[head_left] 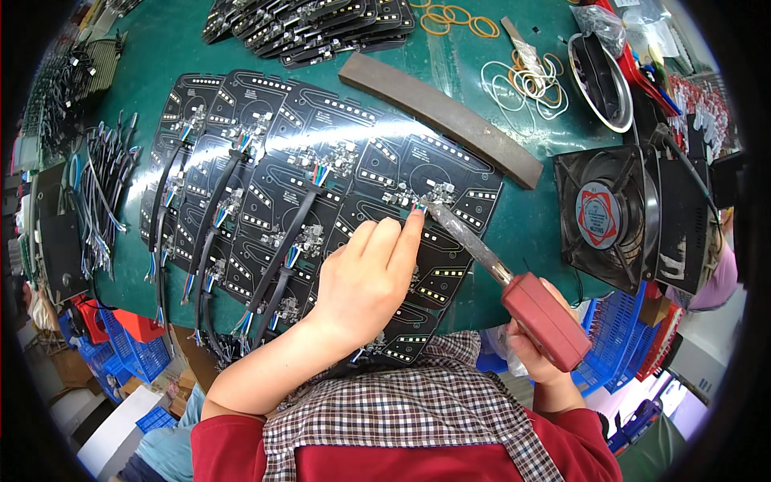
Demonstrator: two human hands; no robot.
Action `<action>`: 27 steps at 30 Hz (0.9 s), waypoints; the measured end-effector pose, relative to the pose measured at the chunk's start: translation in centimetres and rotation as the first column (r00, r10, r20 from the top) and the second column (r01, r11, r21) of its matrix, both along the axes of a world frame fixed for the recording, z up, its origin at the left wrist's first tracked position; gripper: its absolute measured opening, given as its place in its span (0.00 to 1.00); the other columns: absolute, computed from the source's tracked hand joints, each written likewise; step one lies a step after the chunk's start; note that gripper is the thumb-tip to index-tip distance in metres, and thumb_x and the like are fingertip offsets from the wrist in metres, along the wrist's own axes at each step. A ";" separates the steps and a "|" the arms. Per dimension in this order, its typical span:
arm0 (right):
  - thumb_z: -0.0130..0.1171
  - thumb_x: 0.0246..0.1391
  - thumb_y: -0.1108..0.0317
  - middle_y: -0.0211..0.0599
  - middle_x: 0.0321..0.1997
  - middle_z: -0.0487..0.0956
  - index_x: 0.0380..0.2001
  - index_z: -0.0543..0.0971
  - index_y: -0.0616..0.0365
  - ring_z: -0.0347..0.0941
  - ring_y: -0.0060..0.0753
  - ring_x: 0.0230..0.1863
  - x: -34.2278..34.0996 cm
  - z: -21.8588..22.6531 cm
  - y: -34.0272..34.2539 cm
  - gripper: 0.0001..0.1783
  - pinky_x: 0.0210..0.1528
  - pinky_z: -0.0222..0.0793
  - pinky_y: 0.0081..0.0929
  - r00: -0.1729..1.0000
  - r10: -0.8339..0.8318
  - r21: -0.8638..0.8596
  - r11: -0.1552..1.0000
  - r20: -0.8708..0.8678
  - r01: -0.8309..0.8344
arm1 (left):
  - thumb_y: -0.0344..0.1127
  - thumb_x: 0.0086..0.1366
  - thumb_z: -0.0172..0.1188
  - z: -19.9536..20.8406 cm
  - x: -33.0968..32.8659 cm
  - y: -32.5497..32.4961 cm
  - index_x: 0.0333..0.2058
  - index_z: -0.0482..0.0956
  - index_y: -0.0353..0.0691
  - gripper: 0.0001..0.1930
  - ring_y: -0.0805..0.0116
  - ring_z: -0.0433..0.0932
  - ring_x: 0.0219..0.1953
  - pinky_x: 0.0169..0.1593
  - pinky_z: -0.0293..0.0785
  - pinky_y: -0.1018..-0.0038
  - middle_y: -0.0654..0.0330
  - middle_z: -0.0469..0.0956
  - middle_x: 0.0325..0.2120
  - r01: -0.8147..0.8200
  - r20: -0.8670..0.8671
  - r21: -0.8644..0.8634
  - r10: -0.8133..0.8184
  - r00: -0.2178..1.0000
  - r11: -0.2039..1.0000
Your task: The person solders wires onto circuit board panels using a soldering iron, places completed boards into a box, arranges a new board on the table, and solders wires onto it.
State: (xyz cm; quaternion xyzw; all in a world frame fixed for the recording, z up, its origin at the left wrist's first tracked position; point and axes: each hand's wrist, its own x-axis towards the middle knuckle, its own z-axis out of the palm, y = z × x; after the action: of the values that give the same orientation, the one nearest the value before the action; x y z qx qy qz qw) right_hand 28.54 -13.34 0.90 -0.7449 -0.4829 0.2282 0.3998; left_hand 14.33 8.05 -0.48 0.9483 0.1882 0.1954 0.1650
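Black circuit boards point(321, 112) with rows of small light chips lie overlapping on the green table. My left hand point(369, 273) is closed over a right-hand board, its fingertips on coloured wires point(418, 207) at the board's cluster of metal parts. How firmly they grip the wires cannot be seen. In my right hand point(534, 353) is a soldering iron point(546, 321) with a red handle. Its grey shaft slants up to the left, and its tip is right beside my left fingertips at the wires. Black cables point(281, 249) with coloured ends run across the boards to the left.
A dark flat bar point(442, 116) lies behind the boards. To the right stand a square black fan point(602, 217) and an oval metal-rimmed dish point(622, 88). More boards point(321, 28) are stacked at the back. Loose cables point(104, 185) lie left, rubber bands point(454, 16) at the back.
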 end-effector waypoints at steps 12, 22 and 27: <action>0.67 0.45 0.62 0.43 0.42 0.77 0.62 0.52 0.63 0.65 0.16 0.25 -1.5 0.6 -0.4 0.47 0.26 0.60 0.14 0.597 -0.218 -0.049 0.957 -0.772 0.287 | 0.28 0.45 0.55 0.3 -0.2 -0.1 0.45 0.74 0.30 0.23 0.74 0.68 0.27 0.22 0.68 0.84 0.65 0.65 0.25 0.079 -0.140 0.153 -0.057 0.989 0.985; 0.66 0.45 0.71 0.41 0.47 0.73 0.63 0.53 0.61 0.71 0.21 0.36 -1.4 -0.2 -1.4 0.45 0.31 0.64 0.15 0.556 -0.196 -0.054 0.964 -0.807 0.262 | 0.28 0.46 0.54 -0.2 0.1 -0.5 0.42 0.76 0.32 0.21 0.75 0.67 0.24 0.21 0.63 0.83 0.66 0.63 0.21 0.054 -0.074 0.255 -0.036 0.997 0.966; 0.67 0.44 0.70 0.41 0.48 0.73 0.63 0.52 0.62 0.72 0.22 0.37 -1.6 0.0 -1.4 0.46 0.33 0.67 0.17 0.510 -0.263 -0.112 0.945 -0.819 0.307 | 0.28 0.46 0.54 -0.3 0.0 -0.8 0.43 0.76 0.32 0.21 0.75 0.66 0.22 0.20 0.62 0.83 0.66 0.62 0.20 0.033 -0.074 0.290 -0.012 0.997 0.956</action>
State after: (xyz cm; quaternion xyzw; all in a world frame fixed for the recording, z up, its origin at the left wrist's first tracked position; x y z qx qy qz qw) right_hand 26.96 -14.76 0.85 -0.6102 -0.1157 0.4690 0.6279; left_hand 14.31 7.25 -0.77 0.9707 0.1524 0.1850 0.0191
